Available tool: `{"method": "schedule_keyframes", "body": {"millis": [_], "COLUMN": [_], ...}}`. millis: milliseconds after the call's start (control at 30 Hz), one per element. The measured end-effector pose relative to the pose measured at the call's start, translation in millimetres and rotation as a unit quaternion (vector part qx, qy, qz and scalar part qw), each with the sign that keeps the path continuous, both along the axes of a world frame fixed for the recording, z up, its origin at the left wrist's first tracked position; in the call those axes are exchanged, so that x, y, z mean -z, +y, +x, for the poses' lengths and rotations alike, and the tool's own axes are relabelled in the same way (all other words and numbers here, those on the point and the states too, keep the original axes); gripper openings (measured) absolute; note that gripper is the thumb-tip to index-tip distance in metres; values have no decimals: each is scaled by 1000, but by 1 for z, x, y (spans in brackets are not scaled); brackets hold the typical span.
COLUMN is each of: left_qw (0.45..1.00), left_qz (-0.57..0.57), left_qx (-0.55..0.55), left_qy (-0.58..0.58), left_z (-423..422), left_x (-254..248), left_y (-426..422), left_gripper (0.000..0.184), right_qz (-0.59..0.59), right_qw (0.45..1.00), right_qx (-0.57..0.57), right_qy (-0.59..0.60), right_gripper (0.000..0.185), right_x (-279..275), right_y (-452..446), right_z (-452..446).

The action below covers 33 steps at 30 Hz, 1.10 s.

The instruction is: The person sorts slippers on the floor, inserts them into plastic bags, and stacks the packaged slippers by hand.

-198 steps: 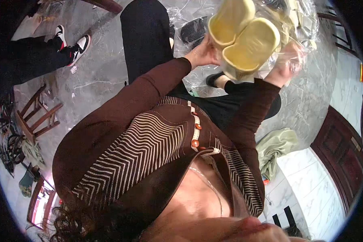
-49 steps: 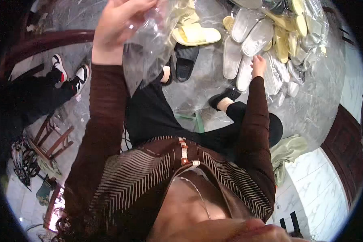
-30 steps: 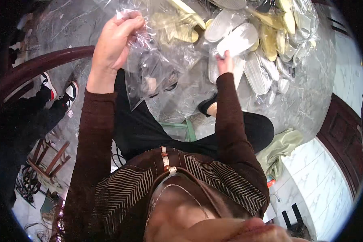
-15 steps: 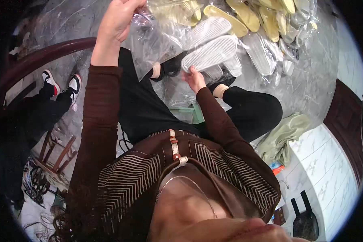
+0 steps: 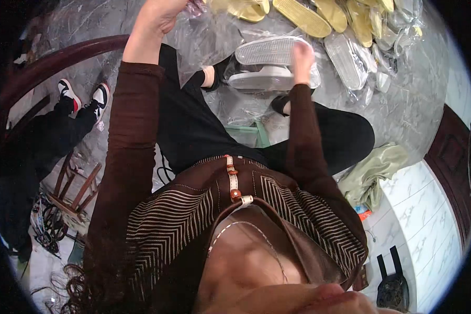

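At the top edge, my left hand (image 5: 161, 14) is closed on a clear plastic bag (image 5: 201, 44), which hangs down and to the right; its fingertips are partly cut off. Motion blurs my right hand (image 5: 302, 58), which is over the right end of a white ribbed slipper (image 5: 267, 51) lying sole up. Just below that slipper is another white slipper (image 5: 261, 79), with clear plastic around the pair. Whether the right fingers grip anything is not visible.
Yellow slippers (image 5: 302, 17) and wrapped pale slippers (image 5: 345, 60) lie at the upper right. A green stool (image 5: 261, 135) stands between my legs. Another person's shoes (image 5: 100, 99) and a wooden stool (image 5: 78, 191) are at left. Green cloth (image 5: 371, 178) lies at right.
My right hand has carried a white slipper left from the pile, let go of its near end and moved right. My left hand still holds the bag, now slightly higher in view.
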<state>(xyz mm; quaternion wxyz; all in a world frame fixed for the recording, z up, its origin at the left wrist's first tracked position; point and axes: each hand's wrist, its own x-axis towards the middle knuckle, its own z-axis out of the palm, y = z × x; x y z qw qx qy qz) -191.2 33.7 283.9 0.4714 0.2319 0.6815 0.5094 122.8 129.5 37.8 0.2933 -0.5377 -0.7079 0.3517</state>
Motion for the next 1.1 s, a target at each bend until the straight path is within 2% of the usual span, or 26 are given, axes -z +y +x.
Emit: {"method": "schedule_keyframes", "body": {"millis": [33, 67, 100, 133, 167, 200, 233, 400, 500, 533, 633, 800, 900, 933, 1033, 1100], "left_qw": [1000, 1000, 1000, 1000, 1000, 999, 999, 998, 997, 998, 999, 998, 997, 997, 996, 997], "left_qz": [-5, -10, -11, -4, 3, 11, 11, -16, -5, -9, -11, -14, -17, -9, 4, 40], "left_qx": [8, 15, 13, 19, 25, 32, 29, 65, 65, 61, 47, 37, 38, 41, 59, 68], "left_qy": [-5, -9, -7, -6, -6, -5, -6, 20, 31, 26, 17, 52, 59, 62, 61, 14], "left_z": [1, 1, 1, 0, 0, 0, 0, -2, -4, -5, -9, -15, -13, -13, 1, 12], "left_x": [-2, -4, -4, -3, -2, -1, -1, -4, -4, -5, -5, 0, 0, 2, 10, 14], "left_y": [-1, -1, -1, -1, -2, -3, -3, -4, -8, -10, -16, -32, -46, -49, -64, -70], "left_gripper": [10, 10, 10, 10, 11, 11, 11, 12, 13, 13, 14, 14, 14, 14, 15, 15], "right_qz": [101, 151, 201, 201, -5, -210, -407, -416, -207, -203, 17, 35, -40, -39, 34, 44], "right_qw": [989, 980, 967, 967, 992, 973, 912, 903, 952, 954, 1000, 998, 984, 983, 972, 960], "right_qx": [55, 43, 30, 28, 21, 13, 5, 54, 67, 65, 23, 30, 13, 11, -33, -65], "right_qy": [-87, -121, -153, -153, -127, -96, -62, -93, -214, -213, -1, 36, 173, 177, 230, 269], "right_gripper": [20, 22, 25, 25, 28, 30, 33, 34, 33, 33, 28, 16, 13, 13, 11, 10], "right_x": [-18, -6, 11, 19, 25, 27, 31, -10, -47, -61, -101, -151, -165, -173, -207, -234], "right_y": [26, 50, 73, 78, 82, 83, 84, 41, 13, 3, -30, -63, -72, -73, -84, -93], "right_z": [7, 26, 45, 61, 75, 83, 88, 59, 35, 26, 0, -28, -34, -41, -62, -85]}}
